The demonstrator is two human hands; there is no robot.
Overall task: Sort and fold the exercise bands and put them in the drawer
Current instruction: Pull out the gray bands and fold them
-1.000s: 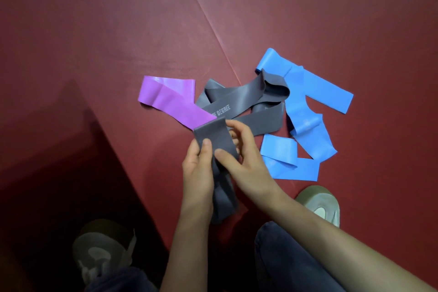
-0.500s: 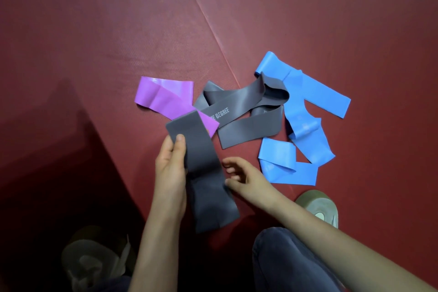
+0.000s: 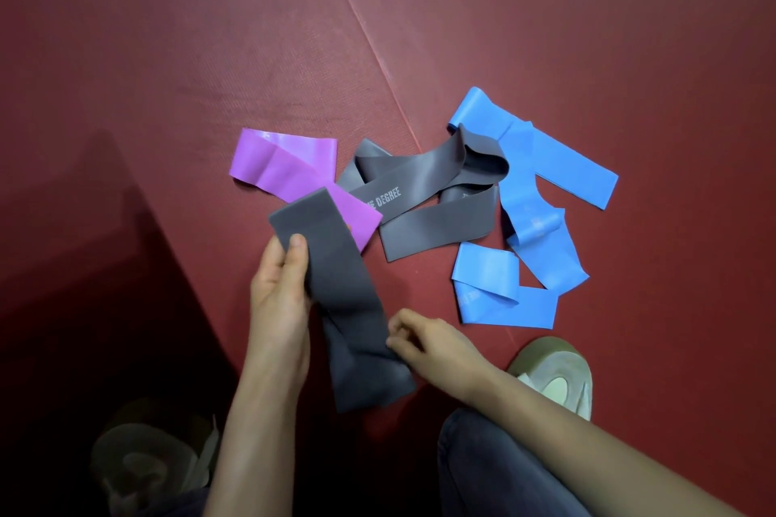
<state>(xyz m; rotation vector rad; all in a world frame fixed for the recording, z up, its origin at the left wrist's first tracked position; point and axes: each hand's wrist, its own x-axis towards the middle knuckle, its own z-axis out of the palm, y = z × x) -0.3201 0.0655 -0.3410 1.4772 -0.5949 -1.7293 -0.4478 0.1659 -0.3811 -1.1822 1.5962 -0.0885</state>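
One grey band (image 3: 344,298) runs from left hand (image 3: 277,298) to right hand (image 3: 436,348) fingers (image 3: 397,342).

We wear dark blue-grey jeans (image 3: 495,470), seen at the right knee. Our shoes are pale olive-grey: the right shoe (image 3: 554,378) has a lighter patch in its middle, the left shoe (image 3: 147,458) is in deep shadow. Our left hand (image 3: 279,294) and right hand (image 3: 432,344) are bare, as are both forearms (image 3: 260,432).

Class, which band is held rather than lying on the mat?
The grey band in the left hand; the rest lie on the mat.
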